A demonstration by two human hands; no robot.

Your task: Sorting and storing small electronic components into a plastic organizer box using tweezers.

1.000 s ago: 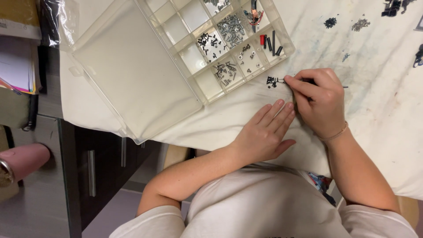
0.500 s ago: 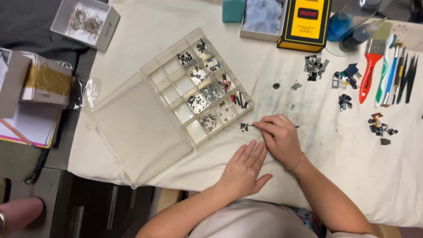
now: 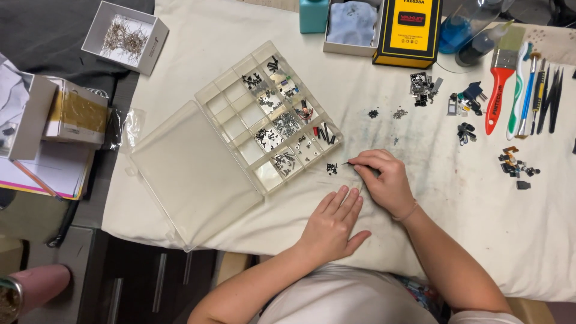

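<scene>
My right hand [image 3: 384,180] pinches thin dark tweezers [image 3: 354,164], their tip beside a small heap of tiny black screws [image 3: 332,168] on the white cloth [image 3: 420,198]. My left hand [image 3: 332,223] lies flat on the cloth just below, fingers together and pointing up toward the right hand, holding nothing. Just left of the screws stands a clear plastic compartment box [image 3: 270,126], several of its cells holding small dark parts. Its lid [image 3: 189,174] is folded open to the lower left.
At the right lie a red-handled brush [image 3: 499,78], a green-handled tool, several dark picks [image 3: 549,90] and scattered small parts [image 3: 516,165]. A yellow box [image 3: 409,30], a grey cloth tray, a teal bottle and blue bottles stand at the back. White boxes [image 3: 123,36] sit left.
The view has pulled back and shifted, bringing the far tools and boxes into sight. Both hands have kept their poses beside the screws near the box corner.
</scene>
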